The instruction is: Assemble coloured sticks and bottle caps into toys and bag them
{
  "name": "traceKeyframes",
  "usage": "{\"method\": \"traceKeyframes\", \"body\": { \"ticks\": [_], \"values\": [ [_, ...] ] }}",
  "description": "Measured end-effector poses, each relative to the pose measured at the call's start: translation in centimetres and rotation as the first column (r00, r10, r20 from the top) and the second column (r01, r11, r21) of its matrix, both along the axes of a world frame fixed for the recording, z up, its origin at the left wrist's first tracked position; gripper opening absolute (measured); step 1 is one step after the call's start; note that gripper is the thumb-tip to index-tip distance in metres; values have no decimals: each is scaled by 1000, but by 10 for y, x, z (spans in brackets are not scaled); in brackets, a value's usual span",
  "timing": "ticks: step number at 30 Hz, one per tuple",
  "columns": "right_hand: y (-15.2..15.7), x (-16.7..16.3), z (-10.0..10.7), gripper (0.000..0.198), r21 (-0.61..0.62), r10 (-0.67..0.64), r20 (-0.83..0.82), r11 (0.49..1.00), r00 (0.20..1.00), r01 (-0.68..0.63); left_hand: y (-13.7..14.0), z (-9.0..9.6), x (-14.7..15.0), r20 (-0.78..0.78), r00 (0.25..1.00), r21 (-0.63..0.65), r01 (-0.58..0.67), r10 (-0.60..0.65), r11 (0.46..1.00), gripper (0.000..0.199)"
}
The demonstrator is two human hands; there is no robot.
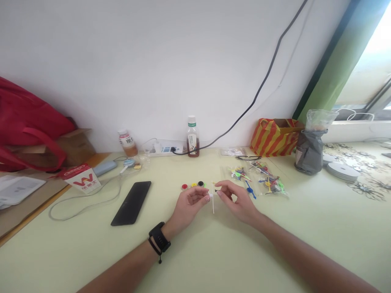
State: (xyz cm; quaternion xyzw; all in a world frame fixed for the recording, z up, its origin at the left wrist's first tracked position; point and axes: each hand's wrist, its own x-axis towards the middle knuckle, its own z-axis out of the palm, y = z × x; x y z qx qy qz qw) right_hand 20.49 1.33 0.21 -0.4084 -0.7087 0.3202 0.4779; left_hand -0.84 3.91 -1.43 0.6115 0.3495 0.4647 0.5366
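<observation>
In the middle of the head view, my left hand (192, 200) pinches a small white plastic piece (210, 195) between thumb and fingertips. A thin white stick-like part (213, 203) stands nearly upright at that piece, seen edge-on. Just right of it, my right hand (236, 199) is closed in a pinch on a small black piece (216, 190), whose shape is too small to make out. Beyond my left hand lie small round parts: a red one (184, 186), a yellow one (194, 184) and a black one (200, 183). A blue arrow-shaped spinner (250, 190) lies beside my right hand.
Clear bags of colourful plastic parts (271, 185) lie at the right. A black phone (131, 203) rests left of my hands. Farther back stand a tea bottle (192, 138), a power strip (167, 149), a striped bag (273, 137) and a grey bag (310, 150).
</observation>
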Motion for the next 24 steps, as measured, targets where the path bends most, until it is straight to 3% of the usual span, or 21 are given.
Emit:
{"method": "traceKeyframes", "body": {
  "ticks": [3, 4, 6, 10, 14, 18, 24],
  "values": [
    [-2, 1, -1, 55, 62, -68, -29, 996, 997, 70, 0, 1, 0, 21, 1000, -34, -4, 4, 999, 35],
    [-3, 1, -1, 54, 64, -71, -23, 995, 997, 72, 0, 1, 0, 24, 1000, -41, -3, 4, 999, 35],
    [-3, 2, 0, 33, 20, -10, 30, 1000, 1000, 10, -1, 3, 0, 17, 1000, -41, -6, 7, 999, 36],
    [1, 4, 3, 62, -94, 94, 92, 992, 991, -86, -2, 5, 0, 4, 1000, -35, -16, 16, 999, 35],
    [2, 1, 6, 50, -66, 22, 70, 998, 997, -18, -2, 6, 1, 3, 1000, -29, -20, 20, 999, 34],
    [-2, -4, 7, 31, -126, 87, 7, 988, 996, -85, -3, 7, 1, -8, 1000, -7, -6, 6, 1000, 32],
    [-6, -8, 6, 28, -144, 122, -8, 982, 992, -122, -4, 6, 1, 1, 1000, 12, 19, -19, 1000, 29]
  ]
}}
